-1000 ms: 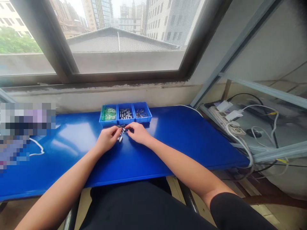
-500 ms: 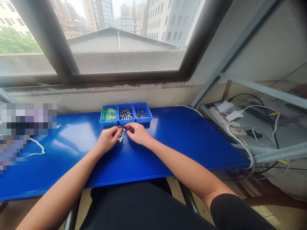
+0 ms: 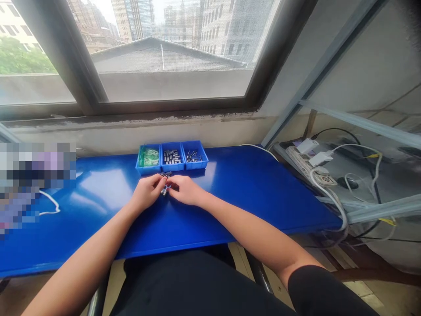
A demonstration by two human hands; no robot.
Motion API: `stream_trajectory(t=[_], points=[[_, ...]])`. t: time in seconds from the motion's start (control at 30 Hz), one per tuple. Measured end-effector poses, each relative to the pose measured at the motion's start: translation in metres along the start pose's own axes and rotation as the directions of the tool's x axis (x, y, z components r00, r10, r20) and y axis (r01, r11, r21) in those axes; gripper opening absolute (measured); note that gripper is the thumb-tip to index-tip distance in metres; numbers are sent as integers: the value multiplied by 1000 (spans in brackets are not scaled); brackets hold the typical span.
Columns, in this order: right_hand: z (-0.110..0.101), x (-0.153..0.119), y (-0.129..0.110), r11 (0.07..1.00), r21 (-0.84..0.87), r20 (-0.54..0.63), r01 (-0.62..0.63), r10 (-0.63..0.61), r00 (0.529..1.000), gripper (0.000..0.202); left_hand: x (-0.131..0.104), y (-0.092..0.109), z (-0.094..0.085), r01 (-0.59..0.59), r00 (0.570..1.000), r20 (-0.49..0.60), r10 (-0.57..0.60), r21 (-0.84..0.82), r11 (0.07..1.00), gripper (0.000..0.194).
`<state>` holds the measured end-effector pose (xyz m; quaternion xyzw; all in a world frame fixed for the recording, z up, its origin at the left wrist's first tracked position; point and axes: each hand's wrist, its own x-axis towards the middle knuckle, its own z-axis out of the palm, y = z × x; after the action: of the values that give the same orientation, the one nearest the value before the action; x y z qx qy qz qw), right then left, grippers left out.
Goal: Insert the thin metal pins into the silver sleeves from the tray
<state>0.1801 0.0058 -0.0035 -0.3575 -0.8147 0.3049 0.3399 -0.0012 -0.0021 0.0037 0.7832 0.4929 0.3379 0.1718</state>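
1. Left hand [image 3: 147,191] and right hand [image 3: 187,190] nearly meet above the blue table [image 3: 210,224], before the bin row; fingers curled inward, exact grip unclear.
2. Blue bin row [image 3: 173,167]: landmark.
3. Small metal pieces [image 3: 164,192]: between the hands, before the bin row.

Setting: small-parts workshop station, indicated by blue bench [image 3: 256,188], three joined parts bins [image 3: 173,166] of small metal pieces, metal framing [image 3: 292,107] and power strip [image 3: 307,163].
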Motion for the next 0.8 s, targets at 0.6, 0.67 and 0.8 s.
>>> stream_trajectory(t=[0.6,0.67,0.8], points=[[-2,2,12,976,-170,47,133,-126,991,32,0,1,0,8,1000,10,-8,5,1000,36],[-1,2,15,974,-176,35,145,-141,989,31,0,1,0,12,1000,12,-12,3,1000,36],[-1,4,20,968,-188,38,167,-162,986,26,1,0,0,0,1000,8,0,2,1000,35]])
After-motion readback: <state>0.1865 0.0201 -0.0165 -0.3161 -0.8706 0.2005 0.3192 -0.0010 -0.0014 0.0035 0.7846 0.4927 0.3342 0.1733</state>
